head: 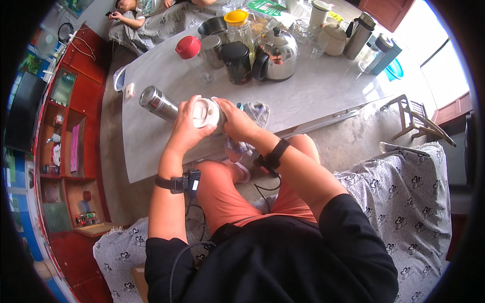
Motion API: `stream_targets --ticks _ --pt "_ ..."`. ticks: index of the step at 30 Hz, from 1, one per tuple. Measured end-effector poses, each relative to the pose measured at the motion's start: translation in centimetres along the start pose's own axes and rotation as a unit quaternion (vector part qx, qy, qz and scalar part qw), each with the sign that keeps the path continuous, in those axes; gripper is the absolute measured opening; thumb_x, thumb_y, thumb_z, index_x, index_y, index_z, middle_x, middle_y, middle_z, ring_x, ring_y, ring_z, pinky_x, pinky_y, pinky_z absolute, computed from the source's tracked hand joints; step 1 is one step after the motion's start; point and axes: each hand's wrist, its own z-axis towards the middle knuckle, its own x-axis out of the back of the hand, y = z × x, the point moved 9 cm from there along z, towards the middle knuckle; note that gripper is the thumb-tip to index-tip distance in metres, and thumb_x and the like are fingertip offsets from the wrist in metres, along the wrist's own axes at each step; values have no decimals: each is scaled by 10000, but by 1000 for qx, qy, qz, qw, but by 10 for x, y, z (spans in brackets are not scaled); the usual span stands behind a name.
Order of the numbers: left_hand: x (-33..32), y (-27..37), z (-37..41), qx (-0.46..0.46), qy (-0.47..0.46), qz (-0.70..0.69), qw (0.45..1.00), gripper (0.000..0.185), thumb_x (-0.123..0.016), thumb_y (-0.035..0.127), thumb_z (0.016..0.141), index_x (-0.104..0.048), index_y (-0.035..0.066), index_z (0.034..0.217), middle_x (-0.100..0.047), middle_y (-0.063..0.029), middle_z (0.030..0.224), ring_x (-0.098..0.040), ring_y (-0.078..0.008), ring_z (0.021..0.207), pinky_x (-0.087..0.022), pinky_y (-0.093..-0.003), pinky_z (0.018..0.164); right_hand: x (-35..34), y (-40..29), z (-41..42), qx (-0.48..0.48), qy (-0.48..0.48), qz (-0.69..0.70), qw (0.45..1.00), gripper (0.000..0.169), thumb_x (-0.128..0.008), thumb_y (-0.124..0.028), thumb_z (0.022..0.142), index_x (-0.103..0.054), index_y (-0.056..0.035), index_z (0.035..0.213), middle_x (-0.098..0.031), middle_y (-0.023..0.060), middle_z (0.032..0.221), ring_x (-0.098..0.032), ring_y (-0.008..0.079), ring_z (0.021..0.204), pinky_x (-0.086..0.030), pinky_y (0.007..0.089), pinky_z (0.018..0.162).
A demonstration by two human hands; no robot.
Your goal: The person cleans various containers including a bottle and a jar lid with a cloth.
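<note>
Both my hands are on a cup with a white drinking lid (pixel 205 113), held at the near edge of the grey table. My left hand (pixel 185 127) wraps its left side, with the thumb at the front of the lid. From the right, my right hand (pixel 238 120) grips the cup's side; its fingertips are partly hidden, as is most of the cup's body. A grey cloth (pixel 259 113) lies just beyond my right hand, beside a small teal cap (pixel 239 106). Close to my left hand, a stainless steel flask (pixel 157 101) is on the table.
Several vessels stand farther back on the table (pixel 303 100): a red-capped bottle (pixel 188 47), a black-lidded jar (pixel 237 62), a steel kettle (pixel 279 57) and a steel thermos (pixel 360 36). Red cabinets (pixel 85 151) line the left. A person (pixel 151 7) lies on a covered seat behind.
</note>
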Motion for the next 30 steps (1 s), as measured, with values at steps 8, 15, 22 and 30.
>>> stream_targets --ticks 8,15,22,30 --pt "-1 1 0 -6 -24 -11 1000 848 -795 211 617 -397 120 1360 -454 -140 1225 -498 -335 1160 -425 -400 988 11 -17 -24 21 23 62 998 664 -434 105 691 -409 4 1347 -458 220 1360 -465 395 1244 -391 404 1031" --pt "-4 2 4 -20 -38 5 999 870 -798 225 620 -365 99 1365 -450 -147 1226 -492 -337 1168 -416 -395 999 3 0 19 21 -68 3 997 655 -452 91 675 -461 -15 1321 -529 242 1262 -495 400 1199 -394 399 1025" --pt "-4 2 1 -21 -21 -14 999 818 -782 167 606 -366 45 1299 -455 -173 1210 -468 -347 1169 -389 -403 1015 15 -19 -34 22 -5 68 997 711 -457 97 695 -384 -37 1390 -426 222 1384 -456 389 1257 -380 387 1040" --pt "-3 2 3 -13 -23 5 1000 774 -788 160 598 -386 52 1250 -443 -174 1189 -476 -362 1140 -403 -410 997 5 -11 15 31 -74 33 996 644 -511 60 718 -426 -19 1351 -494 241 1315 -498 391 1204 -410 397 1007"
